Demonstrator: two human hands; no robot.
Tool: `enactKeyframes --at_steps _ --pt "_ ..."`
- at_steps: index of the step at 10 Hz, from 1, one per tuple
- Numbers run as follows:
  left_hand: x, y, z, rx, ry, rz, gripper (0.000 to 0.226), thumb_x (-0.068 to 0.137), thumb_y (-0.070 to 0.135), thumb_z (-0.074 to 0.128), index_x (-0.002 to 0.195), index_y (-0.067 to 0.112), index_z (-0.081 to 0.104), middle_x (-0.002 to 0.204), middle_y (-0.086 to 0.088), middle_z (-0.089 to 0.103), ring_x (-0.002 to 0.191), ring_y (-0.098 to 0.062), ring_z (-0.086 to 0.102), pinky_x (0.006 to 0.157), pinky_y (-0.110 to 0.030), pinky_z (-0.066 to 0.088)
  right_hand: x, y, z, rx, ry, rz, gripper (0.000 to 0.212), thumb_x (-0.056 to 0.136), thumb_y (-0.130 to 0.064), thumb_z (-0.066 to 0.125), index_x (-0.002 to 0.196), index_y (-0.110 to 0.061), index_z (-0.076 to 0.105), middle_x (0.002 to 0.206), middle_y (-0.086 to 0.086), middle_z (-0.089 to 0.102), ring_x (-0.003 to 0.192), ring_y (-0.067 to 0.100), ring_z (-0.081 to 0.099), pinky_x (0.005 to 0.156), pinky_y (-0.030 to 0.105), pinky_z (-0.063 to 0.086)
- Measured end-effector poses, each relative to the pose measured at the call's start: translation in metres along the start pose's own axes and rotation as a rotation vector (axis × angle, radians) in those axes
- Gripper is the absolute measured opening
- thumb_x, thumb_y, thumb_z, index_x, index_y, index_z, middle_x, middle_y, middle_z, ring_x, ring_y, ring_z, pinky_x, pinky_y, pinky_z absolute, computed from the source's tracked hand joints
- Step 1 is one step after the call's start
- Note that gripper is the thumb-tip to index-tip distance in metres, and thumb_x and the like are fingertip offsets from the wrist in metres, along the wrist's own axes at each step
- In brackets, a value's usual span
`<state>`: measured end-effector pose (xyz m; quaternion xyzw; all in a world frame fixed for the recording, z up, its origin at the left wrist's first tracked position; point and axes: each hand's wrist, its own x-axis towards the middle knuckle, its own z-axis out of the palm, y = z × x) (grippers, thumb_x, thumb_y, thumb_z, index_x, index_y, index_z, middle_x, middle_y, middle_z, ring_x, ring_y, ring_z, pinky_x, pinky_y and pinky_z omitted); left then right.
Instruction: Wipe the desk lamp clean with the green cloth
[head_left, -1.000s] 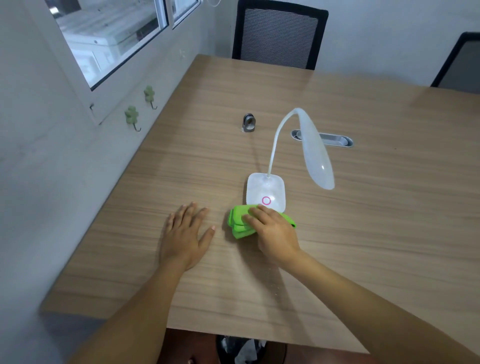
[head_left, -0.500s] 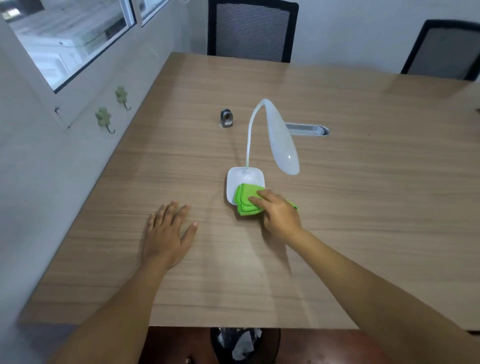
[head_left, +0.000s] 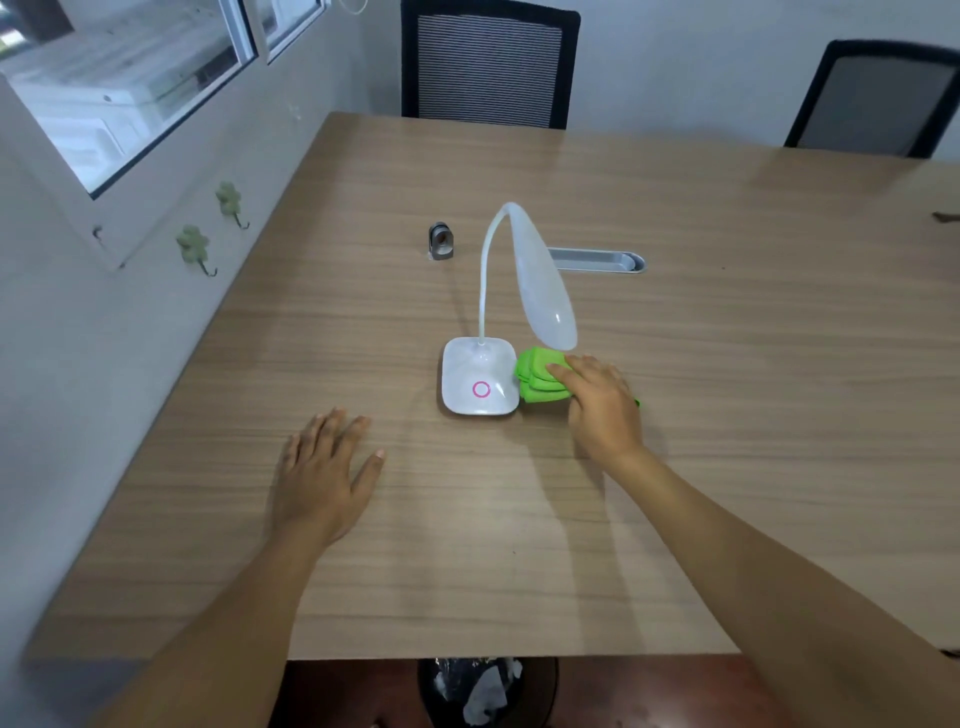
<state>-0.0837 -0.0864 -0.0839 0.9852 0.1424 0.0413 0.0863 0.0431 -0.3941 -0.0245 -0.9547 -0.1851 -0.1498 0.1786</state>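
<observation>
A white desk lamp (head_left: 480, 382) stands mid-table on a square base with a pink ring, its thin neck arching over to a long head (head_left: 543, 286) that points down to the right. The folded green cloth (head_left: 535, 376) lies against the base's right edge, just under the head's tip. My right hand (head_left: 602, 405) presses on the cloth with fingers laid over it. My left hand (head_left: 324, 473) rests flat on the table, fingers spread, left of and nearer than the base, holding nothing.
A small metal object (head_left: 440, 241) and a grey cable slot (head_left: 597, 261) lie beyond the lamp on the wooden table (head_left: 727, 364). Two black chairs (head_left: 488, 65) stand at the far side. A wall with hooks (head_left: 195, 249) runs along the left. A bin (head_left: 485, 693) sits below the near edge.
My right hand has slid the cloth from the front of the base, across its top, to its right side. The pink ring is uncovered again. My left hand stays flat.
</observation>
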Motion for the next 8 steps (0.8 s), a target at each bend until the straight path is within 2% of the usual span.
enactKeyframes --at_steps 1,2,4,6,7,8 --pt "0.001 0.000 0.001 0.012 -0.002 -0.003 0.064 0.084 0.063 0.023 0.142 0.037 0.034 0.155 0.002 0.035 0.144 -0.020 0.026 0.118 -0.042 0.018 0.001 0.018 0.002 -0.077 -0.093 0.067 0.057 0.075 -0.001 0.036 0.121 -0.020 0.063 0.132 0.008 0.061 0.130 0.036 0.046 0.110 0.053 0.029" --pt "0.001 -0.001 0.001 0.010 0.010 -0.001 0.065 0.083 0.062 0.024 0.141 0.036 0.037 0.153 0.000 0.037 0.143 -0.022 0.029 0.117 -0.044 0.020 -0.003 0.031 0.003 -0.121 -0.244 0.032 0.058 0.079 0.004 0.043 0.128 -0.023 0.056 0.141 0.005 0.052 0.139 0.032 0.034 0.115 0.051 0.020" --pt "0.001 0.000 0.001 0.004 0.012 -0.002 0.066 0.082 0.062 0.023 0.140 0.034 0.038 0.153 -0.001 0.037 0.143 -0.023 0.030 0.116 -0.044 0.020 -0.011 0.041 0.010 -0.143 -0.498 0.001 0.075 0.081 0.008 0.043 0.144 -0.032 0.030 0.157 -0.004 0.025 0.147 0.025 0.012 0.119 0.045 0.009" --pt "0.001 0.002 -0.002 0.010 -0.024 -0.010 0.069 0.081 0.063 0.019 0.142 0.036 0.035 0.155 0.000 0.033 0.145 -0.021 0.025 0.118 -0.043 0.017 -0.014 0.043 0.007 -0.133 -0.568 -0.015 0.083 0.079 0.009 0.042 0.147 -0.032 0.020 0.159 -0.005 0.015 0.147 0.024 0.004 0.120 0.046 0.003" --pt "0.001 0.003 -0.005 0.007 -0.023 -0.004 0.069 0.081 0.063 0.018 0.142 0.035 0.035 0.155 0.000 0.033 0.145 -0.022 0.024 0.118 -0.044 0.017 -0.013 0.038 0.003 -0.133 -0.544 0.022 0.083 0.079 0.006 0.044 0.148 -0.029 0.015 0.161 -0.002 0.007 0.148 0.022 0.002 0.120 0.045 0.002" --pt "-0.001 0.006 -0.008 -0.013 -0.029 -0.001 0.070 0.081 0.063 0.018 0.143 0.035 0.034 0.156 -0.001 0.032 0.145 -0.022 0.024 0.118 -0.044 0.016 -0.038 0.019 0.005 -0.057 -0.349 0.085 0.070 0.082 -0.015 0.036 0.149 -0.020 0.016 0.160 0.006 0.006 0.148 0.024 0.004 0.119 0.046 0.005"
